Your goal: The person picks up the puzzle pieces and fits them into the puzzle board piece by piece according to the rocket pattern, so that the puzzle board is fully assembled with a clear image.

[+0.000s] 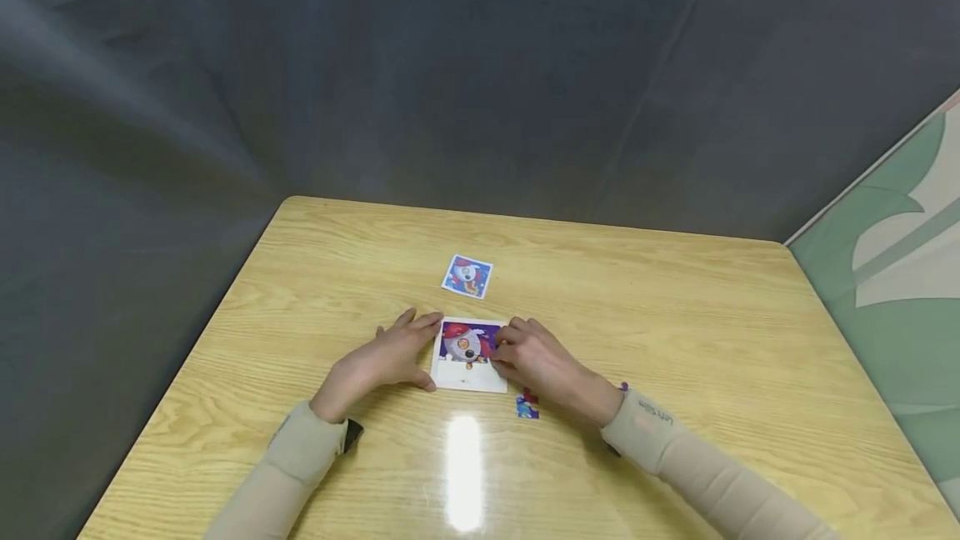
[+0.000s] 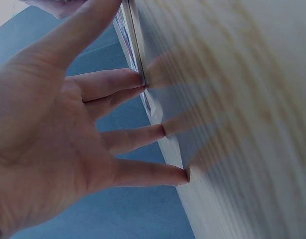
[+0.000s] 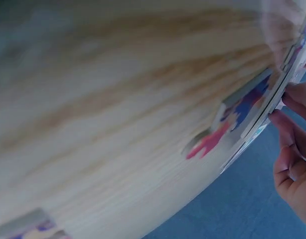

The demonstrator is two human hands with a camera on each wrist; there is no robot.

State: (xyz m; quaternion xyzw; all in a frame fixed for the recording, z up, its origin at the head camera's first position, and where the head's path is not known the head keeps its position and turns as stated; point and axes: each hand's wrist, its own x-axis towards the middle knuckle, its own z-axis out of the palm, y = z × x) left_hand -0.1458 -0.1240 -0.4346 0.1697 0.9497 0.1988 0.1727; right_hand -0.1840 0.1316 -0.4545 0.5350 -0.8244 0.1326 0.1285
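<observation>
A white-framed jigsaw puzzle (image 1: 467, 342) lies on the table, its upper part filled with a picture of a pale face on purple and its lower part white. My left hand (image 1: 396, 354) is spread at the frame's left side. In the left wrist view, the straight fingers (image 2: 124, 139) reach the board and table with their tips. At the right side of the puzzle, my right hand (image 1: 534, 358) has bent fingers, thumb and fingertip close together at the board's edge; whether they pinch a piece is hidden. Just below this hand lie loose puzzle pieces (image 1: 527, 407), red and blue.
Beyond the puzzle lies a small square picture card (image 1: 467, 276) with a similar face. Another purple piece (image 1: 623, 387) shows partly behind the right wrist. The wooden table (image 1: 675, 307) meets a dark curtain (image 1: 480, 82) at the back.
</observation>
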